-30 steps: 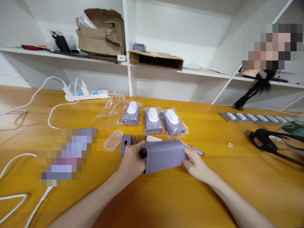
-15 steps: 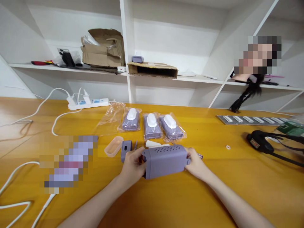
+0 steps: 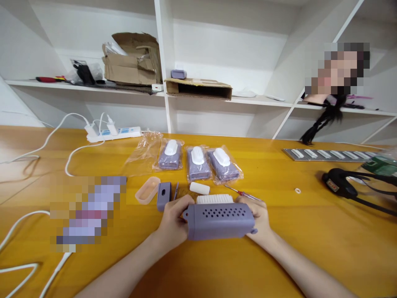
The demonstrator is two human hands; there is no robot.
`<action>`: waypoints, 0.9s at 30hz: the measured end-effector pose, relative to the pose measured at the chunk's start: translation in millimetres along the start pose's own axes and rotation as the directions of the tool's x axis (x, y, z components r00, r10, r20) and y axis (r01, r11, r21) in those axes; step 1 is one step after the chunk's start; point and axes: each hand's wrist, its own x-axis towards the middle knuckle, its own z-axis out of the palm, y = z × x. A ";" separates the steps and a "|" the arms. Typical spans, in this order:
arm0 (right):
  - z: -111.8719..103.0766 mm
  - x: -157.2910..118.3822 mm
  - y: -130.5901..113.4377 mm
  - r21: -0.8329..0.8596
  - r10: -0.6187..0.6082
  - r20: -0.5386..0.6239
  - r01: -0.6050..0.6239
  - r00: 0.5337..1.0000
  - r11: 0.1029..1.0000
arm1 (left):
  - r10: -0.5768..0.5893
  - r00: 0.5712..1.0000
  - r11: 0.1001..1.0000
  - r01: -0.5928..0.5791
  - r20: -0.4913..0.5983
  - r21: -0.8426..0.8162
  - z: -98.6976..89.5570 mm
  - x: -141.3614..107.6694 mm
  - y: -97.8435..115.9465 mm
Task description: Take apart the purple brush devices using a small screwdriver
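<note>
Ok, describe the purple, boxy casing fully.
The purple, boxy casing looks like matte plastic. Rows of round holes pierce its upper face; a holed tab juts from its left end, a small knob from its right. It is held crosswise at its ends by the bare left hand and bare right hand. White bristles show behind it; whether attached is unclear.

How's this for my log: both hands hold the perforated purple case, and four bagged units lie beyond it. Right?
Not quite: the head view shows three bagged units, not four. The left hand and right hand do hold the case.
</note>
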 end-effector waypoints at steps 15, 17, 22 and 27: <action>1.5 -4.6 -11.1 -0.201 -0.369 0.027 0.367 0.929 0.908 | -0.149 0.936 0.988 0.132 0.318 0.075 -4.9 -0.4 -9.1; 0.2 -5.1 -10.1 -0.239 -0.410 0.042 0.408 0.911 0.881 | -0.147 0.913 0.989 0.126 0.379 0.079 -5.3 0.3 -9.0; -7.4 -9.2 -12.0 -0.334 -0.478 0.130 0.492 0.869 0.804 | -0.086 0.928 0.995 0.064 0.362 0.072 -4.2 -1.9 -10.2; -15.7 -9.7 -16.2 -0.390 -0.484 0.195 0.520 0.853 0.760 | 0.057 0.965 0.996 -0.074 0.257 0.054 -3.9 -2.5 -7.5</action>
